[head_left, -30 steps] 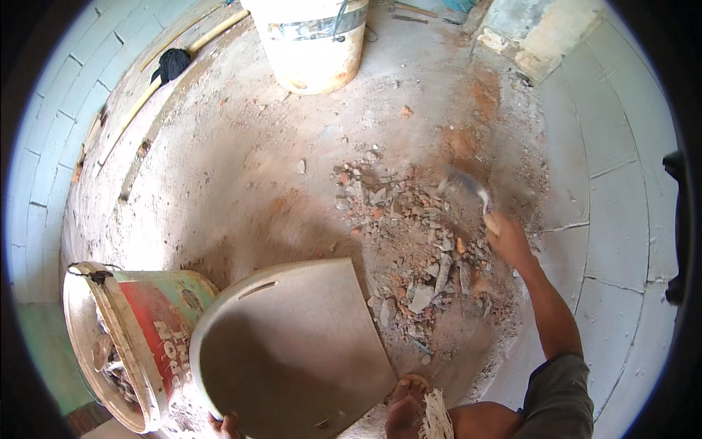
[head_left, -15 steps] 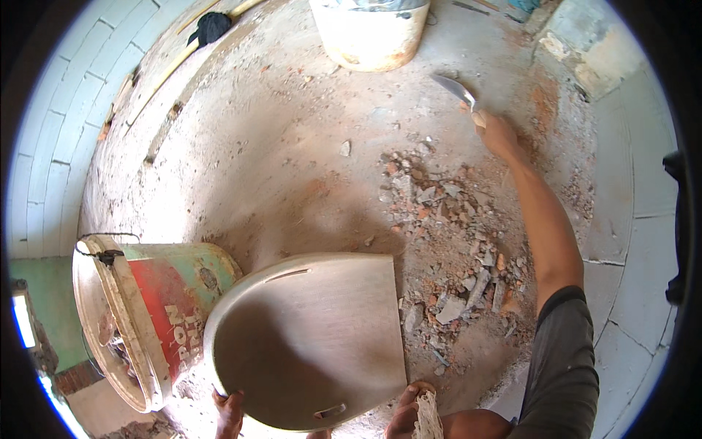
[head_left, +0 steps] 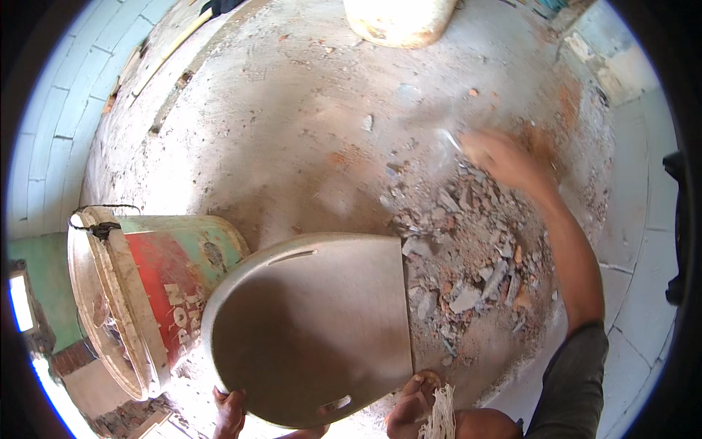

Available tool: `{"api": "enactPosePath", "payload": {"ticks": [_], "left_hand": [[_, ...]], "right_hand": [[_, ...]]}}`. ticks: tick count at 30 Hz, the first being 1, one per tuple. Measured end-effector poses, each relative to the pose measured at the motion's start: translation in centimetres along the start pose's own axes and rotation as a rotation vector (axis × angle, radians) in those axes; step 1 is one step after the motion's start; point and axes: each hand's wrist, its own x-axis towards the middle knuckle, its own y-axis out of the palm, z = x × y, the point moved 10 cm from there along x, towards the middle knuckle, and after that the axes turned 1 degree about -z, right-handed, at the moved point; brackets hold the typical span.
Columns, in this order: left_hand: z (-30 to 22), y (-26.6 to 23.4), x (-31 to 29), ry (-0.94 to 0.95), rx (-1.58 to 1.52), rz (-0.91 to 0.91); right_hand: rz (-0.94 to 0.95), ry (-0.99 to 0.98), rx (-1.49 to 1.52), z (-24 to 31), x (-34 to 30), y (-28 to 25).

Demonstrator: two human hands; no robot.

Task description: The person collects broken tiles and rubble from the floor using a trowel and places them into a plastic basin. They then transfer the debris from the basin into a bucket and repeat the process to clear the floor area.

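A large grey scoop pan (head_left: pixel 329 307), rounded at the back and straight at the front, lies on the floor with its straight edge against a heap of rubble (head_left: pixel 475 256). My left hand (head_left: pixel 230 411) grips its rounded rim at the lower left. Beyond the heap, my right hand (head_left: pixel 493 157) is closed around the handle of a trowel (head_left: pixel 451 139). Motion smears both the hand and the trowel blade. Broken mortar, brick bits and dust make up the heap.
A dirty red and green bucket (head_left: pixel 183 278) lies tipped on its side left of the pan. Another whitish bucket (head_left: pixel 398 22) stands at the far side. A wooden handle (head_left: pixel 172 55) lies by the left block wall (head_left: pixel 62 117). My foot (head_left: pixel 415 402) is near the pan's front corner.
My right hand has swung the trowel nearer, from the far floor toward the heap's far edge. Some dust and rubble there has shifted. My left hand stays on the pan.
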Motion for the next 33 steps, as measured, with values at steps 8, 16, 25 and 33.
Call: {"api": "enactPosePath", "payload": {"ticks": [8,16,25,33], "left_hand": [[-0.2,-0.3,1.4,-0.076,0.07,-0.049],[-0.3,-0.2,1.1,-0.019,-0.001,0.017],[-1.7,0.6,-1.9,-0.001,0.009,0.097],[-4.1,-1.4,-3.2,0.062,0.077,0.117]], "right_hand": [[0.098,0.054,-0.199,2.8,4.9,6.4],[0.497,-0.022,-0.27,2.4,-10.7,1.1],[0.003,0.385,-0.15,-4.4,-12.9,-0.9],[0.188,0.107,-0.042,2.0,-18.1,1.2]]}}
